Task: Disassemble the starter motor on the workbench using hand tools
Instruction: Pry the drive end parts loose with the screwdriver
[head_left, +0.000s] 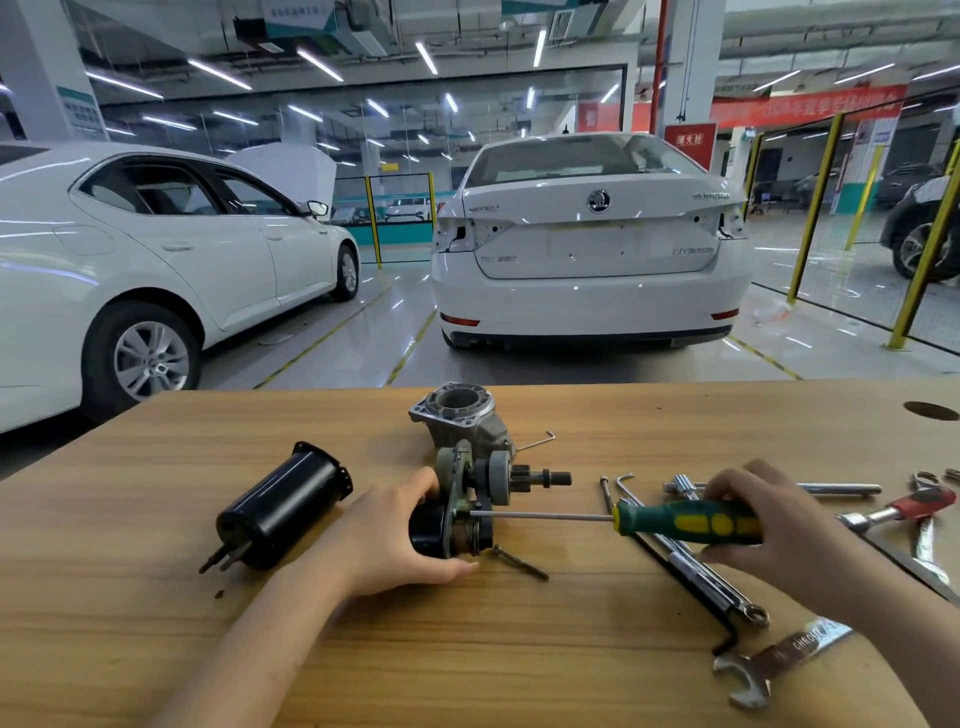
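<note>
Workbench (467, 649): wooden, under both hands.
Black casing (283, 506): on its side, just left of the left hand (395, 535).
Starter motor (470, 499): left hand curls round its black end.
Screwdriver (685, 522): right hand (769, 514) wraps the handle; the tip meets the motor.
Loose bolt (519, 561): beside the left thumb.

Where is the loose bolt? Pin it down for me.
In the head view, the loose bolt lies on the workbench near centre, just right of the thumb of the left hand, on the near side of the screwdriver shaft and the starter assembly.
</note>
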